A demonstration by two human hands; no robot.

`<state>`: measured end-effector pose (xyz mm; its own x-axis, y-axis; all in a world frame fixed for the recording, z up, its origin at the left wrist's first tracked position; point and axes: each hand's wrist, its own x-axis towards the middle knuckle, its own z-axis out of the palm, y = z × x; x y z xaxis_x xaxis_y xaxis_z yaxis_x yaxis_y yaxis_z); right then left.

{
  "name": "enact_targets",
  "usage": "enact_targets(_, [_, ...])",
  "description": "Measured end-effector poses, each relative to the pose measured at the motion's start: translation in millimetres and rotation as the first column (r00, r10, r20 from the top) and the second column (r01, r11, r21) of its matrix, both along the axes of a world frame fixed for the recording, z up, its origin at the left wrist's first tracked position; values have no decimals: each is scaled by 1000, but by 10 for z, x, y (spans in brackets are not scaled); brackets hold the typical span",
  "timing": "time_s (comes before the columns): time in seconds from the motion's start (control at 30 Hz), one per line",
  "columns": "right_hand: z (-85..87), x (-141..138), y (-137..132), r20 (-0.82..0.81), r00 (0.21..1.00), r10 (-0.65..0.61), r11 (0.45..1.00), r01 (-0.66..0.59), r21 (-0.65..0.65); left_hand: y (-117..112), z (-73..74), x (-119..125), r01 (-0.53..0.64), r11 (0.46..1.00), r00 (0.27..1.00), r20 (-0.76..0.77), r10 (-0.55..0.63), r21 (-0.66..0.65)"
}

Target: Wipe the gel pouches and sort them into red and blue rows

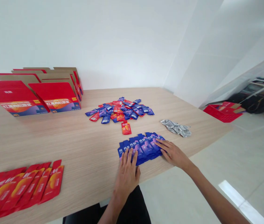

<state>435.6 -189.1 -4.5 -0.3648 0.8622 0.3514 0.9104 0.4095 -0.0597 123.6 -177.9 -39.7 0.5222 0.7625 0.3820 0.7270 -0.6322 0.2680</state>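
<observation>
A fanned row of blue sachets [143, 144] lies on the wooden table [52, 137] near its front edge. My left hand [127, 171] rests flat on the row's left end, fingers stretched out. My right hand [172, 152] lies open against the row's right end, fingertips touching the sachets. A single red sachet [126, 128] lies just beyond the row. Farther back sits a mixed pile of red and blue sachets [121, 109].
A fanned row of red sachets [22, 186] lies at the front left. Red cardboard boxes [40, 93] stand at the back left. A crumpled grey-white wrapper [176, 127] lies right of the blue row. Flat red boxes [224, 111] sit on the floor at right.
</observation>
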Motion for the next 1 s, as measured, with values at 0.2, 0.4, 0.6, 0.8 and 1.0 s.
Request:
enact_targets(0.2, [378,-232,162,-220,975,-26,1000,23,-18,-5,9,-6,8,1000,1000,11,-8,0])
enact_targets(0.4, [604,-825,1017,-338,933,121,992,-122,20,-5,-2,7,-2,1000,1000,28,2,-10])
enact_targets(0.6, [501,-1752,2135,-92,993,80,987,-91,-133,-13,-15,19,9,1000,999,49,-10,8])
enact_targets(0.8, [281,-2557,2670,130,990,58,971,-26,-236,-37,-81,5,12,1000,999,44,-11,-14])
enact_targets(1.0, [220,-2827,2831,201,979,6,963,48,-265,-30,-83,6,30,999,999,40,-28,-46])
